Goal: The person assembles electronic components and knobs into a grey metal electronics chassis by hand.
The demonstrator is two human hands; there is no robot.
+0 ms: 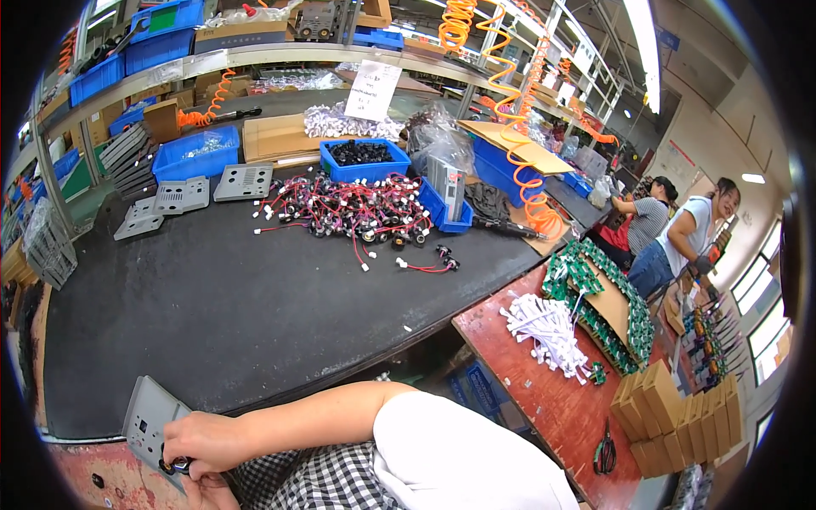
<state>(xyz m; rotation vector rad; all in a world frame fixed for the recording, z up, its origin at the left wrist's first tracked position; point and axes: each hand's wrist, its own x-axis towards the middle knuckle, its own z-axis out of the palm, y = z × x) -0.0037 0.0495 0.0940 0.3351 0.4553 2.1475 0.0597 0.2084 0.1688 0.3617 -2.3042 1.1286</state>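
Note:
At the lower left, a grey metal panel with cut-out holes leans at the edge of the black work surface. My right hand reaches across to it, its fingers closed around a small dark round part with a shiny rim, held against the panel. Just below, my left hand is close to the same part and the panel's lower end. Most of it is cut off by the lower edge, and its fingers are largely hidden.
A heap of black round parts with red wires lies on the black mat. Behind are blue bins and more grey panels. On the red table are white cables, green circuit boards, scissors and cardboard boxes. Two people are at right.

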